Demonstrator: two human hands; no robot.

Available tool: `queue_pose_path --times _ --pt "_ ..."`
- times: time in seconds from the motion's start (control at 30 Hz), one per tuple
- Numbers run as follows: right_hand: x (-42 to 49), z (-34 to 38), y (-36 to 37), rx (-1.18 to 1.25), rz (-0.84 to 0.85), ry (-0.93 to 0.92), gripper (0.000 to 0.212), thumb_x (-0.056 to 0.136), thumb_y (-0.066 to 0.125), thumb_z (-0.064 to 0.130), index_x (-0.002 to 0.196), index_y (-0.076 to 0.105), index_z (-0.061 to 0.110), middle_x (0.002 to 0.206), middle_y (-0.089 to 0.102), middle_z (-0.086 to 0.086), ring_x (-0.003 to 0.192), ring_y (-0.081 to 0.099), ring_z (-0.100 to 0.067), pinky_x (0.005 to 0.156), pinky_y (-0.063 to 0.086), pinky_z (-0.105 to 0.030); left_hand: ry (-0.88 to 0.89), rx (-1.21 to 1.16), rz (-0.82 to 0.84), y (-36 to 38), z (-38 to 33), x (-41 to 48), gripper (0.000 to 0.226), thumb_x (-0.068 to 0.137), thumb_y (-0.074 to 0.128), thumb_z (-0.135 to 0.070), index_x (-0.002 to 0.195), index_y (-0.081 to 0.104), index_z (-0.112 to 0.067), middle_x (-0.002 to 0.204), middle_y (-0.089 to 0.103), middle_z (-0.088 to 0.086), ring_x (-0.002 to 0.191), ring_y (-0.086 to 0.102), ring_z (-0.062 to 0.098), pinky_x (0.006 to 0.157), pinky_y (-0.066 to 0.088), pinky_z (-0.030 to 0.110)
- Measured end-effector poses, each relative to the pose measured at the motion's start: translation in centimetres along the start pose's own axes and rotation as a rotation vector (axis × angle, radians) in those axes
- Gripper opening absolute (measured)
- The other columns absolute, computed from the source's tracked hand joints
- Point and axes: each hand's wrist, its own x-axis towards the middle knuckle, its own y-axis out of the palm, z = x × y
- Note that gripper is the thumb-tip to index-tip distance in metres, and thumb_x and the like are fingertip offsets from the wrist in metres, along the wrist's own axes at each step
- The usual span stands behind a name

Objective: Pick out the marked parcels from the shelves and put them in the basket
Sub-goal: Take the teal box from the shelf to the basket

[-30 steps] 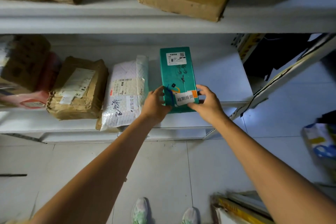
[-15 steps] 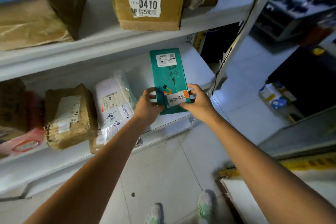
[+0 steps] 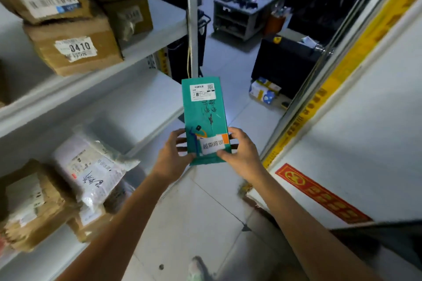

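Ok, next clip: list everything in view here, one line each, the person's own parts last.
green parcel: one, green with white labels, centre, held in both hands
0410 box: one, brown cardboard, upper shelf
other boxes: at least three, brown, upper shelf around the 0410 box
white bagged parcel: one, white, lower shelf
taped box: one, brown, lower shelf, left of the white bagged parcel
shelves: two levels, pale grey, left
black cabinet: one, black, on the floor behind
carton: one, white and blue, floor beside the black cabinet
workbench: one, grey, far back
red banner: one, red with gold print, white panel at right
shoe: one, pale, bottom edge
left hand: fingers grip the parcel's lower left edge
right hand: fingers grip its lower right edge
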Motion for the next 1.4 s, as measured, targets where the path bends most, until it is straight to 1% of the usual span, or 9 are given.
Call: queue_pose_path --times 0.1,0.33,0.5,0.67,0.8,0.97,1.1,1.27,1.4 --pt "-2.1 -2.1 -2.4 -0.007 -0.067 0.039 0.057 0.082 0.077 0.015 0.13 0.048 0.026 0.115 0.054 0.008 0.108 0.055 -0.011 0.086 0.058 -0.028 0.012 0.006 0.071 2.6 -1.5 -1.3 0.064 0.085 0.074 -0.004 0.137 0.042 -0.024 0.12 0.059 -0.002 0.109 0.062 0.02 0.073 0.06 0.025" --pt "-7.2 -5.3 -7.5 0.114 -0.208 0.179 0.061 0.083 0.077 0.016 0.134 0.045 0.029 0.124 0.053 0.007 0.115 0.057 -0.018 0.078 0.06 -0.024 0.073 0.089 0.231 8.5 -5.1 -3.2 0.063 0.086 0.072 -0.004 0.138 0.042 -0.023 0.117 0.056 -0.005 0.105 0.058 0.013 0.063 0.055 0.014" --pt "-10.3 -6.1 -10.3 0.144 -0.328 0.225 0.062 0.082 0.078 0.013 0.134 0.046 0.025 0.119 0.058 0.006 0.109 0.061 -0.014 0.077 0.059 -0.023 0.124 0.104 0.367 11.9 -6.3 -3.3 0.066 0.085 0.074 -0.003 0.14 0.042 -0.02 0.121 0.058 0.001 0.107 0.059 0.015 0.079 0.058 0.03" --pt "-12.2 -6.4 -11.7 0.168 -0.538 0.275 0.052 0.083 0.076 0.008 0.125 0.049 0.024 0.115 0.061 0.005 0.102 0.063 -0.008 0.073 0.057 -0.017 0.124 0.069 0.568 15.2 -7.1 -1.4 0.064 0.08 0.078 0.0 0.125 0.04 -0.025 0.119 0.06 0.006 0.098 0.063 0.021 0.083 0.058 0.045" --pt "-12.2 -6.3 -11.7 0.078 -0.65 0.295 0.044 0.084 0.073 0.005 0.119 0.053 0.021 0.12 0.058 -0.001 0.109 0.062 -0.014 0.081 0.059 -0.024 0.024 -0.02 0.66 16.1 -7.2 -0.4 0.066 0.079 0.077 0.004 0.125 0.037 -0.022 0.115 0.059 0.004 0.095 0.064 0.018 0.078 0.058 0.039" --pt "-12.0 -6.0 -9.4 0.021 -0.691 0.362 0.062 0.084 0.075 0.009 0.137 0.046 0.02 0.127 0.055 -0.001 0.113 0.056 -0.012 0.087 0.055 -0.021 0.029 -0.018 0.716 14.5 -6.3 0.3 0.066 0.08 0.079 -0.001 0.128 0.039 -0.023 0.115 0.06 0.0 0.103 0.065 0.02 0.085 0.058 0.041" --pt "-12.6 -5.2 -7.3 0.016 -0.728 0.415 0.065 0.083 0.076 0.01 0.141 0.047 0.019 0.126 0.052 -0.001 0.114 0.052 -0.012 0.094 0.055 -0.03 0.044 -0.005 0.76 13.2 -5.7 0.5 0.066 0.081 0.077 0.001 0.129 0.04 -0.026 0.114 0.059 -0.004 0.103 0.063 0.018 0.082 0.059 0.039" --pt "-15.1 -3.9 -5.2 0.082 -0.773 0.484 0.059 0.085 0.075 0.009 0.137 0.049 0.019 0.115 0.046 0.01 0.111 0.05 -0.006 0.081 0.053 -0.015 0.081 0.038 0.845 12.5 -5.0 -0.4 0.066 0.084 0.072 0.004 0.132 0.04 -0.027 0.116 0.055 -0.006 0.101 0.059 0.012 0.059 0.055 0.017" --pt "-18.2 -4.1 -4.4 0.094 -0.845 0.558 0.061 0.085 0.075 0.012 0.138 0.047 0.021 0.12 0.048 0.009 0.11 0.05 -0.004 0.071 0.048 -0.007 0.117 0.084 0.936 13.5 -4.6 -2.1 0.067 0.085 0.072 0.003 0.133 0.04 -0.03 0.123 0.054 -0.003 0.106 0.06 0.015 0.064 0.057 0.021"
